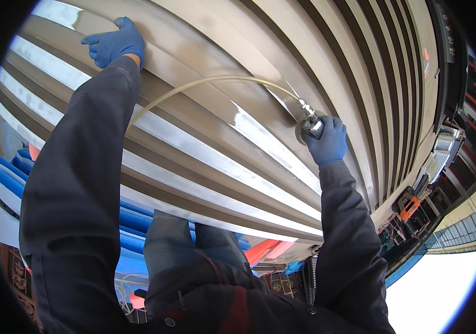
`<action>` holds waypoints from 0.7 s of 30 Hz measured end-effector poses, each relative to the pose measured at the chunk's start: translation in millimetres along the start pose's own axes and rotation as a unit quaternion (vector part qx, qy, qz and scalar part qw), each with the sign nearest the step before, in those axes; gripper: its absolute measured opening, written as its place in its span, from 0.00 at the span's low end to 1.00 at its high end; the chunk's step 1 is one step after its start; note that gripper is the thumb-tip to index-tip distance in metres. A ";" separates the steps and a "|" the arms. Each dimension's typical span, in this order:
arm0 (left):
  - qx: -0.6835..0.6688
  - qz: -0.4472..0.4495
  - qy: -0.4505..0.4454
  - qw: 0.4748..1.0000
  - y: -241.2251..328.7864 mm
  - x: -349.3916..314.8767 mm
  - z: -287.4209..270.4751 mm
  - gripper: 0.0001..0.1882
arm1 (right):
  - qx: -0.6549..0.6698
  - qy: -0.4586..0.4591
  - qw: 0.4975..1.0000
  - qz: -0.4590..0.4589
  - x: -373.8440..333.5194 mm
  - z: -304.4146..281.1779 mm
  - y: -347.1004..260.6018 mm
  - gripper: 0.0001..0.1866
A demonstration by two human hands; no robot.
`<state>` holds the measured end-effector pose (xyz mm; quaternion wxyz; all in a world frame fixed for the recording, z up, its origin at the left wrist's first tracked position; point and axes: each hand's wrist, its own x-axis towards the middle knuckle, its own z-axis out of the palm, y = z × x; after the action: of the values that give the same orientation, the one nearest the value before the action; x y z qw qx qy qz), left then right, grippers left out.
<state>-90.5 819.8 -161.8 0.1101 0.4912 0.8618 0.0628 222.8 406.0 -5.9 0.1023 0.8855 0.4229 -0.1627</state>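
A large ribbed metal panel (204,128) fills the view, its long ridges partly dull beige-brown and partly bright silver. My right hand (328,143), in a blue glove, is wrapped around an air-powered grinder (311,126) with a round head held against a ridge. From the tool's fitting, a yellowish clear air hose (210,79) arches left and passes behind my left forearm. My left hand (116,44), also blue-gloved, rests on the panel at the upper left with thumb and forefinger apart. No tool shows in it; its other fingers look partly bent.
Blue stacked pieces (132,228) lie below the panel's near edge, close to my legs. Some red material (263,250) is beside them. On the far right stand an orange machine (409,209) and a building with dark red frames (474,111).
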 end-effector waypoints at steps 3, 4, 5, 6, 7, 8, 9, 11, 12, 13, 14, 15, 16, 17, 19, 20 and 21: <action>-0.007 -0.008 -0.012 1.000 -1.2 -0.5 -2.0 0.62 | 0.023 0.013 0.999 -0.030 24.1 0.8 -33.6 0.29; -0.010 -0.008 -0.011 1.000 -0.8 0.0 -2.2 0.62 | 0.032 0.014 0.999 -0.039 37.2 2.7 -44.8 0.29; -0.010 -0.007 -0.017 1.000 -1.5 -1.0 -1.8 0.62 | 0.052 0.040 0.995 -0.076 41.5 1.4 -50.0 0.29; -0.001 -0.006 -0.016 1.000 -2.0 -2.2 -1.1 0.63 | 0.035 0.007 0.998 -0.043 42.3 -1.6 -50.6 0.29; 0.004 -0.006 -0.018 1.000 -1.1 -1.3 -0.4 0.63 | 0.030 0.005 0.999 -0.043 45.2 -2.6 -50.4 0.29; 0.009 -0.011 -0.023 1.000 -1.1 -0.9 -0.3 0.63 | 0.039 0.028 0.996 -0.077 44.6 -3.4 -48.3 0.29; 0.006 -0.010 -0.012 1.000 -1.4 -0.8 -0.2 0.63 | 0.032 -0.001 0.998 -0.050 39.5 -7.6 -41.3 0.29; -0.006 -0.013 -0.009 1.000 -0.9 -0.5 0.3 0.64 | -0.001 -0.025 0.999 -0.020 26.6 -14.9 -27.6 0.29; -0.004 -0.014 -0.002 1.000 -1.2 -0.2 0.2 0.63 | -0.023 -0.050 0.998 0.011 21.7 -16.9 -24.6 0.29; -0.001 -0.012 0.000 1.000 -0.2 0.5 -0.1 0.63 | -0.022 -0.049 0.998 0.011 16.9 -18.5 -24.8 0.28; 0.002 -0.011 -0.011 1.000 0.3 0.7 -0.3 0.63 | -0.002 -0.018 1.000 -0.024 17.6 -19.0 -26.9 0.28; -0.004 -0.006 -0.003 1.000 0.8 1.4 -1.0 0.63 | 0.006 -0.008 0.999 -0.031 19.5 -17.4 -33.4 0.27; -0.008 -0.006 -0.009 1.000 1.0 1.7 -1.5 0.63 | 0.005 -0.024 1.000 -0.012 22.0 -14.5 -43.0 0.27; -0.012 -0.006 -0.015 1.000 0.2 0.9 -1.6 0.63 | 0.024 -0.008 0.999 -0.028 30.0 -10.9 -53.1 0.27; -0.008 -0.005 -0.005 1.000 -0.8 0.7 -1.0 0.64 | 0.033 0.019 0.997 -0.068 49.1 -5.2 -68.2 0.29; -0.008 -0.002 -0.013 1.000 -1.9 0.6 -0.1 0.64 | 0.051 0.047 0.992 -0.107 52.2 -5.0 -71.1 0.29; -0.014 0.004 -0.022 1.000 -4.2 1.5 0.8 0.65 | 0.034 0.041 0.993 -0.106 53.7 -7.2 -70.1 0.30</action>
<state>-94.6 819.0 -163.6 0.1358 0.4944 0.8561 0.0648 201.1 490.3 -22.4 0.0368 0.8448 0.5121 -0.1508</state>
